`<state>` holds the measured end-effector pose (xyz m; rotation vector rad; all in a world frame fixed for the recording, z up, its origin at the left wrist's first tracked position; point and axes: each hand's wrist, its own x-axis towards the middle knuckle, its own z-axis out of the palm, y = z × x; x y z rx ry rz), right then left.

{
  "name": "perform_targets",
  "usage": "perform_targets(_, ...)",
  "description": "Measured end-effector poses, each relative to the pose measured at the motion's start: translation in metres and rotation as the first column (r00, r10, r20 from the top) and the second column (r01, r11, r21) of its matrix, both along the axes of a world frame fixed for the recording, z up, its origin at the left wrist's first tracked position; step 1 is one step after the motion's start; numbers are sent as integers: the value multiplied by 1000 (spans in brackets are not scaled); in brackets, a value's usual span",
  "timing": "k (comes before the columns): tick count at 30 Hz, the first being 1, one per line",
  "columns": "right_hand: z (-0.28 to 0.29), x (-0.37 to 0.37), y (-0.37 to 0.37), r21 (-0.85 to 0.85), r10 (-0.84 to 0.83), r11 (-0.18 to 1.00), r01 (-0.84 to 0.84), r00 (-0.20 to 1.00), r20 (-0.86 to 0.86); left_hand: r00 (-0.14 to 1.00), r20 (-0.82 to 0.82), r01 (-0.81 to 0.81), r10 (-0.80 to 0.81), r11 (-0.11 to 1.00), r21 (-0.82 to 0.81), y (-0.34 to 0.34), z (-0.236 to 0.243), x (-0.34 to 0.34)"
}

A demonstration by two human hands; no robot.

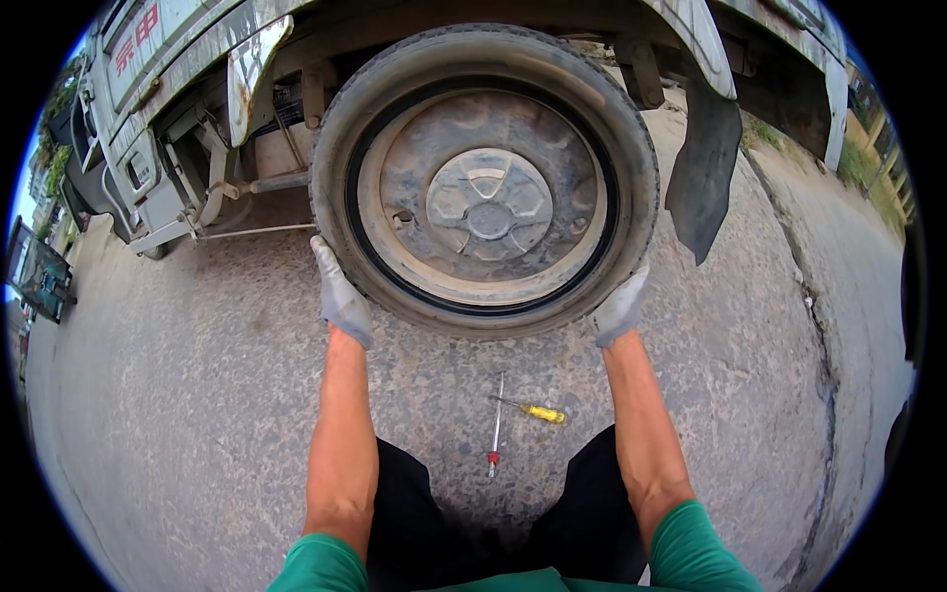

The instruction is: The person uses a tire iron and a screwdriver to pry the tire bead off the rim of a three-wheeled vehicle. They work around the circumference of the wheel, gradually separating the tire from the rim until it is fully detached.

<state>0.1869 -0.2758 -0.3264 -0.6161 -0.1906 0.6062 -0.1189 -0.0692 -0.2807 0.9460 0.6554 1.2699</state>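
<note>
A dusty wheel (592, 286), tyre and steel rim together, stands upright against the side of a vehicle. Its dented metal hub cap (489, 207) faces me. My left hand (342, 296), in a pale grey glove, is pressed to the tyre's lower left edge. On the lower right edge lies my right hand (621, 308), gloved the same way. Both hands cup the tyre from its sides, their fingertips partly hidden by it. A yellow-handled screwdriver (543, 413) lies on the ground between my legs, crossing a thin metal rod (498, 424) with a red collar.
The worn, pale vehicle body (178, 74) spans the top of the view. A dark mud flap (705, 178) hangs right of the wheel, and a thin rod (266, 231) runs along its left. Rough paving (217, 395) has a long crack (827, 365) at right. A three-wheeled vehicle (41, 271) stands far left.
</note>
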Motion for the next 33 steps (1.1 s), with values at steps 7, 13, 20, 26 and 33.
perform_targets(7, 11, -16, -4, 12, 2, 1000, -2, 999, 37, 1000, -7, 20, -20, 1000, -11, 4, 3, -11)
perform_targets(13, -2, -20, -4, 32, 13, 999, -13, 1000, -2, 999, -39, 15, -12, 998, 62, 2, 8, -8)
perform_targets(20, -18, -16, 3, 41, 19, 999, -20, 999, 37, 1000, 0, 27, -27, 995, 91, 16, -14, -3)
perform_targets(26, 0, -26, 3, 75, 63, 995, -61, 997, -35, 1000, 8, 2, -3, 999, 44, 9, -3, 4)
perform_targets(33, 0, -26, 1, 60, 60, 997, -57, 997, -41, 999, 3, -50, 50, 996, 78, 18, -16, 2)
